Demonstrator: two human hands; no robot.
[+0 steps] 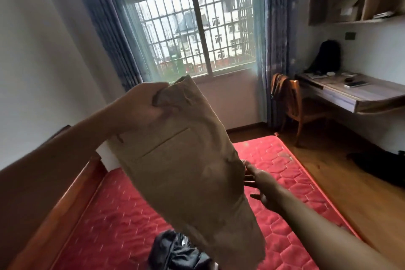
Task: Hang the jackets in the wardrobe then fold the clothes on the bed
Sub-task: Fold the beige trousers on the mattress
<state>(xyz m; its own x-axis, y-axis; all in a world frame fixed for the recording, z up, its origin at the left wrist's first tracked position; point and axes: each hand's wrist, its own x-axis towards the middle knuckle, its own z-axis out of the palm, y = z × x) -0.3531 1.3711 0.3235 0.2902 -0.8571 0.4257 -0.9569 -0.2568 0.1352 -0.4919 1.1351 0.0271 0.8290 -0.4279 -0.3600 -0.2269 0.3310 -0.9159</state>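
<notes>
A tan garment, seemingly trousers with a slit pocket, hangs in the air over the bed. My left hand grips its top edge, raised high. At the garment's right edge is my right hand; its fingertips go behind the cloth, so whether it pinches the cloth is hidden. Below, a crumpled black garment lies on the red quilted mattress near the bottom of the view.
A wooden bed frame runs along the left wall. Behind the bed is a barred window with blue curtains. At the right stand a wooden chair with a brown garment, a desk and wall shelves. Something dark lies on the floor.
</notes>
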